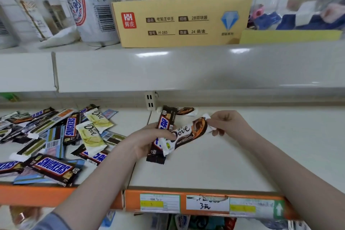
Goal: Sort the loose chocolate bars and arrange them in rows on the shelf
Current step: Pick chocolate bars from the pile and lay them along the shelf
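My left hand (143, 142) grips a dark Snickers bar (165, 121) that stands nearly upright, and its thumb presses the white end of a brown Dove bar (188, 133) lying across it. My right hand (226, 123) pinches the Dove bar's other, crimped end. Both bars hover over the white shelf (214, 164). A loose pile of chocolate bars (56, 136) covers the shelf's left half: Snickers, pale yellow Dove and blue-striped wrappers. Another Dove bar (185, 111) lies alone at the back of the shelf.
An orange price rail (205, 204) with paper labels runs along the shelf's front edge. The upper shelf (168, 69) hangs close overhead, carrying a tan cardboard box (179, 22), white bags and a clear dome. A shelf bracket (150, 100) sits at the back.
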`<state>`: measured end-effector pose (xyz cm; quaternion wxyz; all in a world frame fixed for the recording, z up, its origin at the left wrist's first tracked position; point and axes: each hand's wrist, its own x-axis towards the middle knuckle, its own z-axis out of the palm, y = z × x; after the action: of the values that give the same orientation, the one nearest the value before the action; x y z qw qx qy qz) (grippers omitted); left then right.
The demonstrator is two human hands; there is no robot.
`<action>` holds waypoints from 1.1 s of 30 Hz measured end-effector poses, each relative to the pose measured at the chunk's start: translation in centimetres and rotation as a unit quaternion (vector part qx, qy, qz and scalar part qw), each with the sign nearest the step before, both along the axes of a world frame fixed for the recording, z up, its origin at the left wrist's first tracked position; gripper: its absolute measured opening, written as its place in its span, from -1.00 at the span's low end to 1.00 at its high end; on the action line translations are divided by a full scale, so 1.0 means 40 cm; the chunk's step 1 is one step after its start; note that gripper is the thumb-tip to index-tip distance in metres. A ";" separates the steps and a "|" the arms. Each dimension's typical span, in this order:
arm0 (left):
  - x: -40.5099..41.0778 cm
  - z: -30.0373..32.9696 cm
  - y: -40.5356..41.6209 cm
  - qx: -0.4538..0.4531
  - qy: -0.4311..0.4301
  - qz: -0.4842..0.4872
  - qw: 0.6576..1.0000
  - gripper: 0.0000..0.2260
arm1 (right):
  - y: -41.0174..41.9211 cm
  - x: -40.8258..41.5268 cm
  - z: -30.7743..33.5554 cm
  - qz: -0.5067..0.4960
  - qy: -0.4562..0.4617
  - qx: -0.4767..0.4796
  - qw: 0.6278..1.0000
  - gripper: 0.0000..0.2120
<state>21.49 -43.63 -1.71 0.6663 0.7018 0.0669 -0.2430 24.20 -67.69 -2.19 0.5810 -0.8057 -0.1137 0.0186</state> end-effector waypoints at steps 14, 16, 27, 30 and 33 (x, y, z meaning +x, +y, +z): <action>-0.022 -0.011 -0.007 -0.064 -0.033 0.147 0.987 -0.80 | 0.024 -0.043 -0.024 0.113 -0.255 -0.267 0.923 -0.65; -0.025 -0.011 -0.006 -0.068 -0.031 0.154 0.985 -0.79 | 0.028 -0.039 -0.023 0.120 -0.286 -0.315 0.897 -0.64; -0.028 -0.017 0.036 -0.159 0.031 0.232 0.959 -0.96 | 0.061 0.054 -0.012 0.025 -0.479 -0.403 0.779 -0.72; -0.026 -0.020 0.044 -0.176 0.050 0.239 0.954 -0.93 | 0.070 0.094 -0.015 -0.004 -0.466 -0.421 0.778 -0.75; -0.024 -0.023 0.041 -0.184 0.056 0.237 0.952 -0.93 | 0.084 0.125 -0.027 -0.014 -0.434 -0.437 0.787 -0.80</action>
<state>20.55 -41.98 -2.61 0.8173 0.5164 0.2227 -0.1255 29.19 -64.34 -3.27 0.0560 -0.8980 -0.3228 -0.2936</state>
